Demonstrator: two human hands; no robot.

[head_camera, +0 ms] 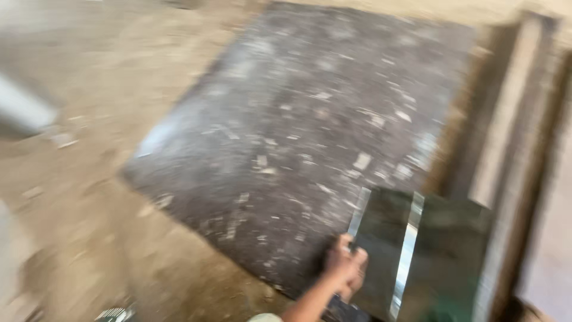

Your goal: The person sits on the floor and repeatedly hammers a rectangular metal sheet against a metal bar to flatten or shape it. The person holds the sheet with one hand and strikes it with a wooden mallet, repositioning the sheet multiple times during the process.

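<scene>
- One hand point(344, 266) shows at the lower middle of the frame; its forearm comes up from the bottom edge. Which hand it is, I cannot tell surely; it appears to be the left one.
- The fingers are curled together around the left edge of a dark greenish glass pane point(417, 256), which fills the lower right of the frame.
- The picture is blurred, so the single fingers are not clear.
- The pane has pale shiny edges; whether it is one sheet or several, I cannot tell.
- A large dark grey slab point(298, 131) with pale flecks lies over the middle of the frame, on the dusty brown ground point(89, 197).
- Long pale boards point(512, 119) stand along the right side.
- The other hand is not in the picture.
</scene>
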